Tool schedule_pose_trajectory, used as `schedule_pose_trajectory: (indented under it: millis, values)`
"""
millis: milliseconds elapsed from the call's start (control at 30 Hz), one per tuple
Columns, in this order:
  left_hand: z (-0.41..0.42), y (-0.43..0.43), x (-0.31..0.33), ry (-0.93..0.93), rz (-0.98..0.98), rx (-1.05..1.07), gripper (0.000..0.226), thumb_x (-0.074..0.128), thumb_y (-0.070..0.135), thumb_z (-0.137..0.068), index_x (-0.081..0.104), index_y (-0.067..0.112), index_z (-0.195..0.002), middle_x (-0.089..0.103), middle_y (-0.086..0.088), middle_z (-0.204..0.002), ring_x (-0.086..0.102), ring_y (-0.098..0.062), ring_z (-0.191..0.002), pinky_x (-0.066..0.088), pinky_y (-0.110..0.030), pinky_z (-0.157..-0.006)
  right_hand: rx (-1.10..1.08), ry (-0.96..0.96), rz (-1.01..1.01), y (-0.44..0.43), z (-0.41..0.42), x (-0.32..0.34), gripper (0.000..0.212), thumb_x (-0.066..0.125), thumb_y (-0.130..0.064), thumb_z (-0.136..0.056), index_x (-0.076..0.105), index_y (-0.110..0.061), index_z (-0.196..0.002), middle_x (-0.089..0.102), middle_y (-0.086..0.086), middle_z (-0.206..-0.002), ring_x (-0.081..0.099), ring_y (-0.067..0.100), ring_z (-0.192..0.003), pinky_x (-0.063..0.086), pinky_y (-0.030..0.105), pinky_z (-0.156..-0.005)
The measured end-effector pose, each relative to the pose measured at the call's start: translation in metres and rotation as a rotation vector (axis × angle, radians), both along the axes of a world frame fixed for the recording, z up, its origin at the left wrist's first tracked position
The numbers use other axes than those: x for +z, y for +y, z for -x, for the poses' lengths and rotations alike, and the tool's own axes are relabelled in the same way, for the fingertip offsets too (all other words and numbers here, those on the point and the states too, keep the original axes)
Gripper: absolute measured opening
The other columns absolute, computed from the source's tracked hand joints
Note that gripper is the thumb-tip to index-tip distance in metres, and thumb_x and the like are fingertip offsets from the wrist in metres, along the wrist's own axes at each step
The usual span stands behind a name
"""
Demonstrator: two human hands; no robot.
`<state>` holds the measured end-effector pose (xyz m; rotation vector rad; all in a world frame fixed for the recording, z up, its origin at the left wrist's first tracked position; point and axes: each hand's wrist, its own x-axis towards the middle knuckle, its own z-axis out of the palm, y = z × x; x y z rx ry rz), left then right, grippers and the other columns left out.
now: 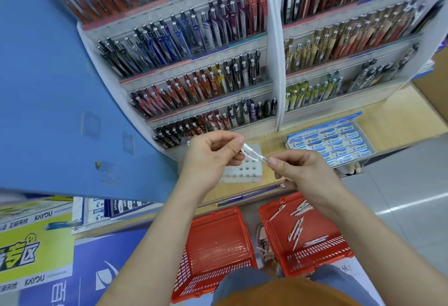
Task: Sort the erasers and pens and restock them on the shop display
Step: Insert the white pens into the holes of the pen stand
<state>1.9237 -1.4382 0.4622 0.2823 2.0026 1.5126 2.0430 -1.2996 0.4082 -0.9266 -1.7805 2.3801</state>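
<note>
My left hand (213, 155) and my right hand (298, 169) both grip one white pen (254, 155), held level above a white pen holder block (244, 169) with round holes. The block stands on the wooden shelf in front of the tiered pen display (206, 82). A box of blue and white Pilot erasers (332, 143) lies on the shelf to the right. On the floor, the right red basket (308, 233) holds several white pens. The left red basket (215, 245) looks empty.
A blue panel (48, 87) rises at the left. A second pen display (344, 46) stands at the right. Lower shelf boxes and a Kayou sign (34, 245) sit bottom left. Grey floor tiles (412, 196) spread at the right. A cardboard box edge (436, 82) shows far right.
</note>
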Motion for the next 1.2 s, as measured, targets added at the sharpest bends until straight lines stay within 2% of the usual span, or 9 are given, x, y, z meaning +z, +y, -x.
schedule_pose_trajectory:
  millis: [67,133,200,300,400,500,600,800,1200]
  values:
    - [0.0,-0.007,-0.002,0.028,-0.013,0.064,0.007,0.066,0.006,-0.084,0.072,0.006,-0.087,0.069,-0.008,-0.066,0.065,-0.016,-0.06,0.057,-0.026,-0.061,0.02,0.003,-0.02,-0.004,0.004,0.003,0.017,0.071,-0.032,-0.072,0.076,-0.016,-0.079,0.057,-0.003,-0.059,0.045,0.017,-0.059,0.038,0.022,-0.053]
    - [0.002,-0.019,-0.002,0.14,-0.001,0.132,0.011,0.067,0.006,-0.083,0.073,0.015,-0.082,0.07,-0.002,-0.064,0.066,-0.017,-0.06,0.057,-0.027,-0.061,0.014,-0.017,-0.054,-0.005,0.009,0.003,0.017,0.068,-0.032,-0.08,0.075,-0.018,-0.087,0.064,-0.005,-0.07,0.054,0.005,-0.062,0.044,0.017,-0.055]
    - [0.006,-0.033,0.001,0.302,0.046,0.18,0.019,0.067,0.01,-0.084,0.072,0.028,-0.08,0.071,0.004,-0.066,0.067,-0.015,-0.062,0.057,-0.028,-0.063,-0.014,-0.036,-0.115,-0.005,0.014,-0.003,0.012,0.065,-0.03,-0.085,0.072,-0.021,-0.09,0.065,0.001,-0.081,0.057,0.008,-0.072,0.046,0.022,-0.062]
    - [0.011,-0.056,0.004,0.528,0.158,0.177,0.026,0.067,0.014,-0.085,0.07,0.039,-0.077,0.069,0.009,-0.069,0.067,-0.015,-0.067,0.056,-0.03,-0.068,-0.075,-0.092,-0.238,-0.004,0.022,-0.025,0.006,0.066,-0.026,-0.087,0.068,-0.021,-0.09,0.058,0.004,-0.076,0.051,0.015,-0.071,0.043,0.032,-0.067]
    - [0.01,-0.07,0.002,0.691,0.279,0.135,0.009,0.067,0.019,-0.085,0.071,0.028,-0.085,0.067,0.013,-0.075,0.063,-0.006,-0.071,0.054,-0.026,-0.07,-0.033,-0.199,-0.351,-0.006,0.027,-0.052,0.029,0.068,-0.031,-0.085,0.064,-0.014,-0.108,0.054,-0.004,-0.07,0.049,0.015,-0.062,0.044,0.036,-0.068]
    - [0.008,-0.074,-0.006,0.779,0.356,0.125,0.006,0.067,0.02,-0.085,0.072,0.02,-0.086,0.064,0.014,-0.074,0.058,-0.001,-0.07,0.047,-0.016,-0.066,0.029,-0.263,-0.398,-0.014,0.028,-0.072,0.035,0.07,-0.031,-0.083,0.061,-0.014,-0.112,0.059,-0.001,-0.076,0.053,0.016,-0.064,0.044,0.033,-0.066]
    - [0.007,-0.072,-0.015,0.794,0.382,0.117,0.006,0.066,0.019,-0.086,0.072,0.016,-0.087,0.064,0.013,-0.075,0.057,-0.002,-0.072,0.046,-0.016,-0.066,0.009,-0.255,-0.381,-0.021,0.024,-0.083,0.037,0.073,-0.03,-0.08,0.063,-0.014,-0.112,0.066,0.005,-0.083,0.056,0.014,-0.068,0.041,0.029,-0.066]
    - [0.009,-0.069,-0.022,0.799,0.369,0.127,0.007,0.067,0.019,-0.085,0.073,0.016,-0.089,0.067,0.008,-0.077,0.059,-0.005,-0.071,0.05,-0.026,-0.067,-0.044,-0.213,-0.336,-0.025,0.018,-0.081,0.033,0.074,-0.024,-0.081,0.064,-0.014,-0.111,0.064,0.005,-0.085,0.057,0.01,-0.072,0.041,0.02,-0.064]
    - [0.009,-0.061,-0.055,0.808,0.463,-0.022,0.006,0.072,0.019,-0.081,0.074,0.013,-0.083,0.067,0.001,-0.077,0.055,-0.007,-0.073,0.045,-0.02,-0.069,-0.102,-0.211,-0.308,-0.028,0.017,-0.077,0.036,0.073,-0.023,-0.081,0.064,-0.011,-0.114,0.063,0.003,-0.088,0.057,0.005,-0.077,0.043,0.018,-0.069]
